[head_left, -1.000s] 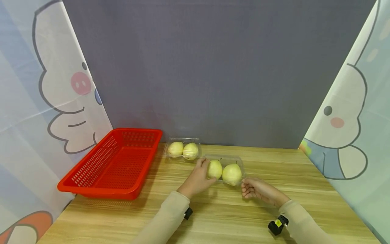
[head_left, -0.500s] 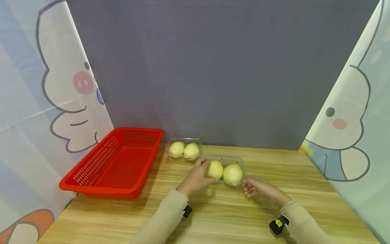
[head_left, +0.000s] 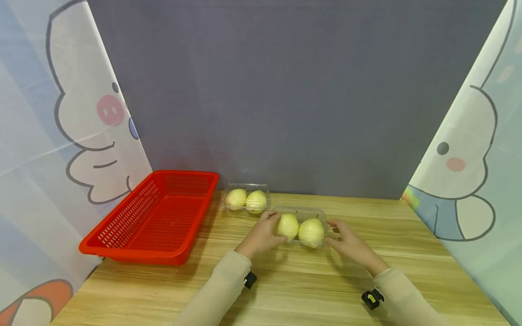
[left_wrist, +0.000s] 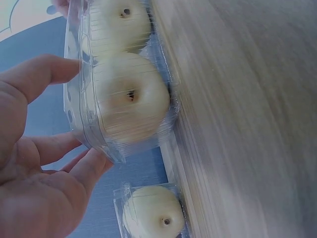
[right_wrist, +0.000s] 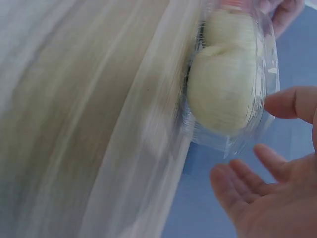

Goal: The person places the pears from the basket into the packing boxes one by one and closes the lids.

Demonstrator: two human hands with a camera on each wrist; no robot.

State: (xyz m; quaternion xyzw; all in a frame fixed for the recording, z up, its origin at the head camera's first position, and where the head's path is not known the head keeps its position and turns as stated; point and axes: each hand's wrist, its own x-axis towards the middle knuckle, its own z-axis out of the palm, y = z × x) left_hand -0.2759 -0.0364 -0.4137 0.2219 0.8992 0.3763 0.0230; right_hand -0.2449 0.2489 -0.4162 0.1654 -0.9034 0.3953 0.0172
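Observation:
A clear plastic clamshell box with two pale yellow pears lies on the wooden table. My left hand grips its left end, the thumb against the near rim and fingers at the far corner, as the left wrist view shows. At the right end is my right hand, its thumb at the box edge. In the right wrist view its fingers are spread and relaxed, apart from the end wall. Behind to the left stands a second clear box, also with two pears.
A red slotted plastic basket stands on the left of the wooden table. A grey cloth backdrop rises along the table's back edge, and printed cartoon curtains flank both sides.
My right hand has opened from curled fingers at the box's near right corner, and its fingers now spread farther back around the right end. The left hand and both boxes stay about in place.

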